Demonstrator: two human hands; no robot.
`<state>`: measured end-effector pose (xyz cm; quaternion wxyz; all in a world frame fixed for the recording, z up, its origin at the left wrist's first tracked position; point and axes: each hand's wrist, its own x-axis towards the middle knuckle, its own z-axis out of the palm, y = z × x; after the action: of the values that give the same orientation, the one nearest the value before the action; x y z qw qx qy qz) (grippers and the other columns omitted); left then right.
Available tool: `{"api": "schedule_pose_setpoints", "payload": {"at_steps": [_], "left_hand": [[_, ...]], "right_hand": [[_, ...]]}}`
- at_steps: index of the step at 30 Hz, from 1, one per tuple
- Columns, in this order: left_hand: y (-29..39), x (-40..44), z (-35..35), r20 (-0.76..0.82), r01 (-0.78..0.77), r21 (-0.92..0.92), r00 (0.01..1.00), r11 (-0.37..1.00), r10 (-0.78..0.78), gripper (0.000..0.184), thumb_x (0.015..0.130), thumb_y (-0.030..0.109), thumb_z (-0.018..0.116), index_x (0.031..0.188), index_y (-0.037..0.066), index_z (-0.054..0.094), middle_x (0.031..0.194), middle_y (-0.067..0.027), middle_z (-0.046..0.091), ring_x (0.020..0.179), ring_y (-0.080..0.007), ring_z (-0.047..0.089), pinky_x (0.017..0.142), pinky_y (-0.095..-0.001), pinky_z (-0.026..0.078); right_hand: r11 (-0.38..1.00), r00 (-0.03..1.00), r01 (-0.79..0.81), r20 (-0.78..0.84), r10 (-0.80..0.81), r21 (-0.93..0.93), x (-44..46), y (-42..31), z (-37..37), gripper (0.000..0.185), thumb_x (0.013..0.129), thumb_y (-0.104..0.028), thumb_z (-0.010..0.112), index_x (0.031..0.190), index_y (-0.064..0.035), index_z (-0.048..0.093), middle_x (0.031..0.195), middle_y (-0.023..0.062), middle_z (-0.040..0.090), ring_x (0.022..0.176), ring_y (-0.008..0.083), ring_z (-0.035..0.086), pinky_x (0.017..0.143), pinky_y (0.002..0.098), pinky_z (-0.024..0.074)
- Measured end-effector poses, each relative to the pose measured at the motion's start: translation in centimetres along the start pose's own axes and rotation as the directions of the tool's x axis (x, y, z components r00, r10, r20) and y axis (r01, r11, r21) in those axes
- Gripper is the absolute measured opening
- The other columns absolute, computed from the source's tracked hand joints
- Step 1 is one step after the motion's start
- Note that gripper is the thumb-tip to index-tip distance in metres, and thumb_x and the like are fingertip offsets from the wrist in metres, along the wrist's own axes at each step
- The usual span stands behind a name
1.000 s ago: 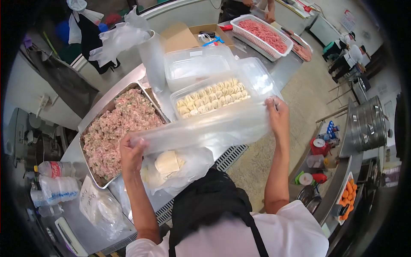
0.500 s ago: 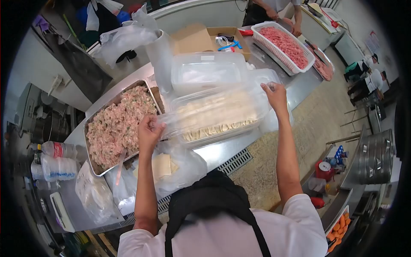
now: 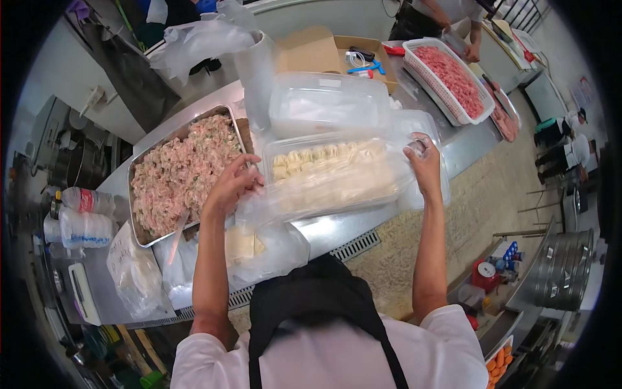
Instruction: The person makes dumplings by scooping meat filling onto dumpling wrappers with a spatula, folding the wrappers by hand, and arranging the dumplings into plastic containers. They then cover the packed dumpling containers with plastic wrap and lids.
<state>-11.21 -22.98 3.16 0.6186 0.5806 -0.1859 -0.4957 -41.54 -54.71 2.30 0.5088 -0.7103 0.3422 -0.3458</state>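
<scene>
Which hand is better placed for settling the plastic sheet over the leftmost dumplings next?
Probably the left hand: it is nearer the leftmost dumplings, by that end of the plastic sheet; the right hand is at the opposite end.

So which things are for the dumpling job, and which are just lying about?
Probably for the job:
- plastic sheet, partly over the dumplings
- flat wrappers
- meat mix in its tray

Probably just lying about:
- cardboard box
- drink bottle
- carrots
</scene>
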Motion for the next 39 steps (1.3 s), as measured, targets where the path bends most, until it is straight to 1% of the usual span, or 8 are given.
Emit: {"api": "schedule_pose_setpoints", "payload": {"at_steps": [10, 16, 22, 25, 28, 31, 33, 39], "left_hand": [[-1.3, 0.9, -2.8, 0.249, 0.017, 0.321, 0.963, 0.947, -0.102, 0.021, 0.087, 0.018, 0.076, 0.098, 0.007, 0.061, 0.066, 0.0028, 0.061, 0.053, -0.0042, 0.052, 0.049, -0.02, 0.038], [-2.1, 1.3, -2.6, 0.251, -0.111, 0.271, 0.967, 0.956, 0.041, 0.014, 0.089, 0.017, 0.074, 0.086, 0.007, 0.064, 0.072, 0.0022, 0.065, 0.061, -0.0062, 0.06, 0.056, -0.0207, 0.048], [-1.5, 2.2, -3.2, 0.101, 0.057, -0.111, 0.994, 0.992, -0.046, 0.01, 0.09, 0.015, 0.07, 0.084, 0.008, 0.066, 0.074, 0.0026, 0.063, 0.063, -0.0062, 0.058, 0.061, -0.0214, 0.048], [-1.3, 3.1, -3.0, 0.022, -0.108, -0.023, 0.994, 0.994, 0.108, 0.012, 0.091, 0.015, 0.07, 0.081, 0.009, 0.066, 0.071, 0.0018, 0.062, 0.063, -0.0073, 0.057, 0.061, -0.0221, 0.047], [-1.7, 4.8, -2.2, -0.138, -0.224, 0.42, 0.942, 0.879, 0.306, 0.015, 0.09, 0.014, 0.071, 0.08, 0.004, 0.066, 0.066, 0.0007, 0.061, 0.061, -0.0104, 0.055, 0.059, -0.0258, 0.045], [-2.1, 5.6, -0.9, -0.097, -0.473, 0.651, 0.723, 0.593, 0.684, 0.017, 0.088, 0.014, 0.072, 0.082, 0.0, 0.066, 0.06, -0.0034, 0.058, 0.058, -0.0131, 0.052, 0.057, -0.0298, 0.043], [-1.9, 5.3, -0.5, -0.072, -0.383, 0.744, 0.768, 0.547, 0.636, 0.013, 0.085, 0.011, 0.073, 0.086, -0.001, 0.067, 0.066, -0.0065, 0.062, 0.063, -0.014, 0.054, 0.062, -0.0309, 0.046], [-1.1, 5.4, 1.3, -0.048, -0.323, 0.785, 0.819, 0.529, 0.571, 0.019, 0.082, 0.015, 0.077, 0.082, 0.0, 0.066, 0.063, -0.0074, 0.059, 0.06, -0.0146, 0.053, 0.06, -0.0309, 0.045]], "right_hand": [[0.991, 0.989, 0.102, -0.117, -0.091, 0.088, -0.8, 0.2, 0.0, 0.036, 0.081, 0.008, 0.07, 0.115, 0.0006, 0.059, 0.111, 0.0061, 0.061, 0.103, 0.0143, 0.057, 0.093, 0.0277, 0.0448], [0.987, 0.985, 0.157, -0.079, -0.154, 0.038, -1.5, -0.7, 0.2, 0.036, 0.082, 0.006, 0.067, 0.116, -0.0004, 0.058, 0.117, 0.006, 0.056, 0.11, 0.0146, 0.052, 0.097, 0.0274, 0.0414], [0.988, 0.992, 0.129, -0.002, -0.129, 0.09, -2.0, -0.6, -0.7, 0.041, 0.076, 0.012, 0.069, 0.113, -0.0012, 0.059, 0.107, 0.0032, 0.058, 0.098, 0.0119, 0.056, 0.086, 0.0254, 0.0453], [0.992, 0.99, 0.124, 0.058, -0.125, 0.019, -1.9, 0.0, -0.7, 0.04, 0.077, 0.005, 0.068, 0.115, -0.0014, 0.057, 0.106, 0.0027, 0.057, 0.095, 0.0121, 0.055, 0.083, 0.0263, 0.0451], [0.982, 0.988, 0.136, 0.091, -0.125, -0.127, -1.3, -0.2, -0.5, 0.04, 0.077, 0.002, 0.071, 0.115, -0.0008, 0.057, 0.104, 0.0044, 0.058, 0.092, 0.0113, 0.055, 0.081, 0.0258, 0.0453], [0.83, 0.991, -0.133, -0.096, 0.096, -0.542, -1.6, -2.3, -0.1, 0.042, 0.078, 0.001, 0.074, 0.117, -0.0051, 0.06, 0.11, 0.0138, 0.063, 0.099, 0.0255, 0.062, 0.088, 0.0355, 0.0497], [0.422, 0.83, 0.14, -0.126, -0.543, -0.896, -2.1, -2.6, 0.2, 0.04, 0.079, -0.005, 0.076, 0.116, -0.0072, 0.062, 0.114, 0.0186, 0.063, 0.109, 0.034, 0.06, 0.093, 0.0425, 0.0489], [0.666, 0.645, 0.696, 0.639, -0.418, -0.267, -4.0, -3.8, 8.8, 0.043, 0.085, -0.005, 0.066, 0.127, -0.0085, 0.061, 0.138, 0.0148, 0.055, 0.131, 0.0372, 0.048, 0.11, 0.0442, 0.0395]]}}
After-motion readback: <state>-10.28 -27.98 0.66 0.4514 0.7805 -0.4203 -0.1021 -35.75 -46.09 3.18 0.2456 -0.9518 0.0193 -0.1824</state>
